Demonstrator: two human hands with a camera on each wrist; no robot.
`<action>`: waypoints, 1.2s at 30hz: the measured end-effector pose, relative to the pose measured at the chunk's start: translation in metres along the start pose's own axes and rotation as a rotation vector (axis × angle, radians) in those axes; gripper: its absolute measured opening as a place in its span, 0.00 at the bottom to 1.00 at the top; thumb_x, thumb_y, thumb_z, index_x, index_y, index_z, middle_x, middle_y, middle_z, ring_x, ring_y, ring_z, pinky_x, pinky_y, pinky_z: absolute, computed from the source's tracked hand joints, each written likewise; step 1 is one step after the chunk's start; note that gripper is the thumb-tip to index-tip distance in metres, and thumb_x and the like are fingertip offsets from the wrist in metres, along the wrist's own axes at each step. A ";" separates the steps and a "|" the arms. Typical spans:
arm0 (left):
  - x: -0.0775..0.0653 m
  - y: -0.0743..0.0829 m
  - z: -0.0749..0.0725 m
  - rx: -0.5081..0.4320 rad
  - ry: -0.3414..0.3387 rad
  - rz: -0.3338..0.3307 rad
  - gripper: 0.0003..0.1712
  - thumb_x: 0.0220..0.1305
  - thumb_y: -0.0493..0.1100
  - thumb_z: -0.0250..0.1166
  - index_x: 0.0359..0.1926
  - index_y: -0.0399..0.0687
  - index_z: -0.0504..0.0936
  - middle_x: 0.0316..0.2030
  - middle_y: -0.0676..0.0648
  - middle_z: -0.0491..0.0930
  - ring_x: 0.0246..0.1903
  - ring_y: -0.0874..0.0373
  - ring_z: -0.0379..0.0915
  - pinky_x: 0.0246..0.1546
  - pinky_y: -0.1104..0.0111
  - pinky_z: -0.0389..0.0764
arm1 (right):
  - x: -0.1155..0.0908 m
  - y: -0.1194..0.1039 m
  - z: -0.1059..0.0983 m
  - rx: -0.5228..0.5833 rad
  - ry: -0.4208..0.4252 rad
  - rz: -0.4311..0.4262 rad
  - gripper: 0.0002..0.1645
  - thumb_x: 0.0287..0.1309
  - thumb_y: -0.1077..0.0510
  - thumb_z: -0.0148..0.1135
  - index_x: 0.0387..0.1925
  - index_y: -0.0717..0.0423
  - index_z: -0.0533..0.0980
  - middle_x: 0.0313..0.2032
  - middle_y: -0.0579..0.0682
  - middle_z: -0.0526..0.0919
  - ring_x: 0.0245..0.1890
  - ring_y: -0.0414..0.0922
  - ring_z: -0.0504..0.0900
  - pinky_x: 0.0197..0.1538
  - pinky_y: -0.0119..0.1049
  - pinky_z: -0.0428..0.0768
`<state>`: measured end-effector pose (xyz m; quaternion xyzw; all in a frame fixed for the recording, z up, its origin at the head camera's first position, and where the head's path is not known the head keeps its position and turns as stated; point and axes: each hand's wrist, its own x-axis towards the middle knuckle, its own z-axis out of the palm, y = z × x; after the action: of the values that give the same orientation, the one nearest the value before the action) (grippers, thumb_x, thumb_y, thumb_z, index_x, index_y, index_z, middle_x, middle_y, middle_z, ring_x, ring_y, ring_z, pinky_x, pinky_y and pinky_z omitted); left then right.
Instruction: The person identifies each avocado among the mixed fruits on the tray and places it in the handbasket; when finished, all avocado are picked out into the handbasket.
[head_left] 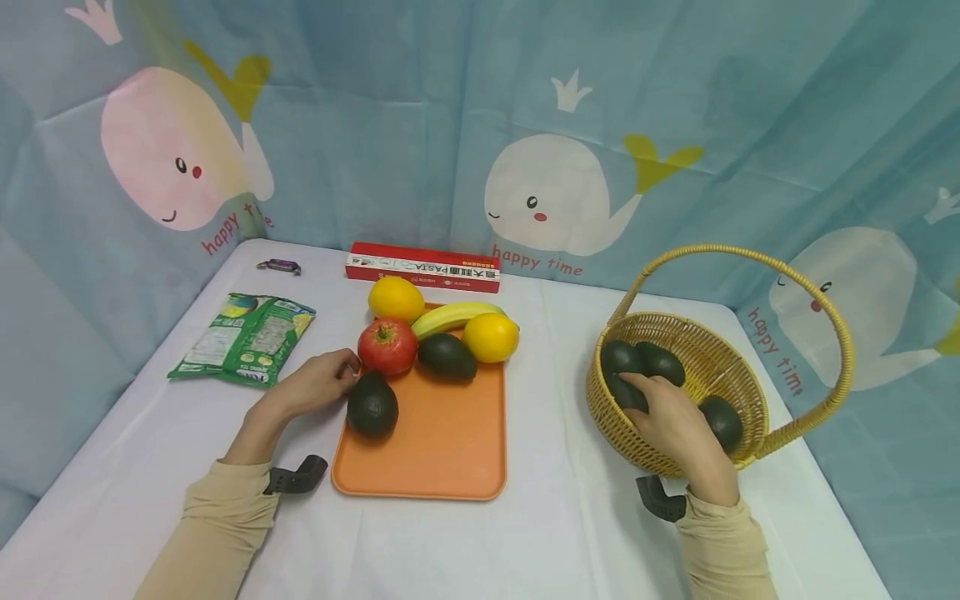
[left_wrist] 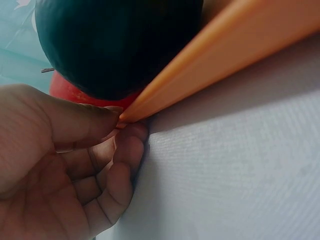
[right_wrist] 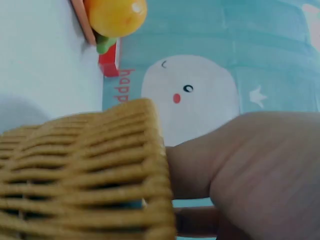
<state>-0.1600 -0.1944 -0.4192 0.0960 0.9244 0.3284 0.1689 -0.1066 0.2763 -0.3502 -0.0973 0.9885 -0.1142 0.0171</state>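
My left hand (head_left: 318,385) is at the left edge of an orange tray (head_left: 442,442). In the left wrist view its thumb and fingers pinch the tray's rim (left_wrist: 165,85). Just beside it on the tray lies a dark green avocado (head_left: 372,407), with a red pomegranate (head_left: 387,347) behind. My right hand (head_left: 670,417) reaches over the near rim of a wicker basket (head_left: 742,367), its fingers curled around a dark avocado (head_left: 627,392). More avocados sit in the basket. The basket wall (right_wrist: 80,175) hides the fingertips in the right wrist view.
The tray also holds two yellow lemons (head_left: 491,337), a banana (head_left: 453,316) and another avocado (head_left: 447,357). A red pasta box (head_left: 423,268) lies behind it. At the left are a green snack bag (head_left: 247,340) and a purple wrapped candy (head_left: 280,266). The basket's tall handle (head_left: 840,350) arches up.
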 end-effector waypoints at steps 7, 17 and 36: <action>0.001 0.000 -0.001 0.005 -0.001 0.006 0.13 0.66 0.36 0.53 0.49 0.33 0.73 0.31 0.45 0.76 0.33 0.54 0.70 0.36 0.66 0.72 | 0.002 -0.003 0.000 -0.009 -0.032 0.032 0.29 0.61 0.60 0.62 0.63 0.62 0.70 0.53 0.67 0.80 0.46 0.63 0.82 0.44 0.55 0.79; 0.000 0.001 -0.003 0.003 -0.002 0.006 0.14 0.66 0.36 0.52 0.50 0.33 0.73 0.32 0.44 0.76 0.34 0.54 0.71 0.38 0.65 0.73 | 0.004 -0.027 -0.001 0.030 0.266 0.015 0.24 0.62 0.58 0.60 0.58 0.60 0.74 0.55 0.66 0.78 0.50 0.64 0.80 0.44 0.58 0.79; 0.001 -0.002 -0.001 0.008 0.000 0.022 0.13 0.66 0.36 0.52 0.48 0.33 0.73 0.30 0.45 0.76 0.32 0.55 0.70 0.35 0.66 0.72 | 0.077 -0.149 0.076 -0.158 0.275 -0.683 0.34 0.53 0.57 0.68 0.63 0.54 0.71 0.66 0.62 0.69 0.69 0.60 0.65 0.69 0.51 0.68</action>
<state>-0.1614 -0.1956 -0.4202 0.1067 0.9246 0.3263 0.1649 -0.1500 0.1021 -0.3912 -0.4060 0.8980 -0.0488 -0.1623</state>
